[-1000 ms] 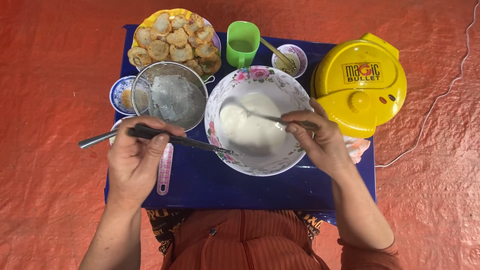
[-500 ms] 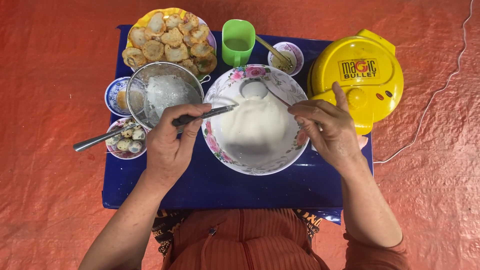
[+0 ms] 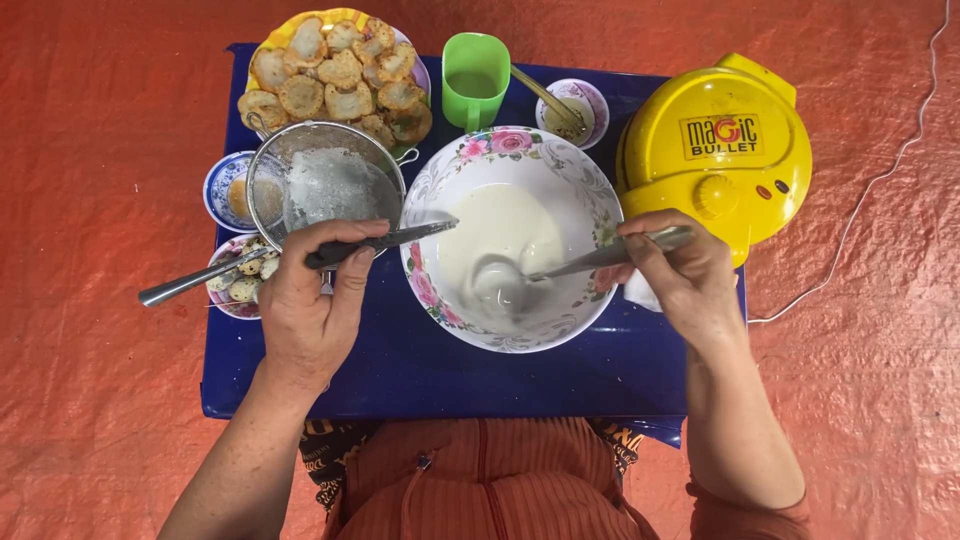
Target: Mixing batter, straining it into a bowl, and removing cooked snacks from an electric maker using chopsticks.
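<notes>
While the right hand (image 3: pixel 680 275) closes around the handle of a long metal ladle (image 3: pixel 560 268), its cup sits sunk in thin white batter (image 3: pixel 500 240) at the bottom of a wide white ceramic bowl with a pink flower rim (image 3: pixel 430 190). Across the bowl, the left hand (image 3: pixel 310 300) is wrapped around a dark-handled metal utensil (image 3: pixel 380 240) whose tip rests on the bowl's left rim, and a long silver handle (image 3: pixel 190 282) pokes out leftward below the fist. Just beyond that hand stands a round steel mesh sieve (image 3: pixel 325 185) with pale wet residue clinging to its mesh, which suggests the straining is largely over and the batter is at the mixing stage. Behind the sieve lies a yellow plate heaped with small browned round cakes (image 3: pixel 335 75), so one batch looks cooked already. Small patterned dishes (image 3: pixel 222 185), a green plastic cup (image 3: pixel 475 75) and a round yellow electric cooker with its lid shut (image 3: pixel 715 150) crowd the rest of the blue worktop (image 3: pixel 450 370).
</notes>
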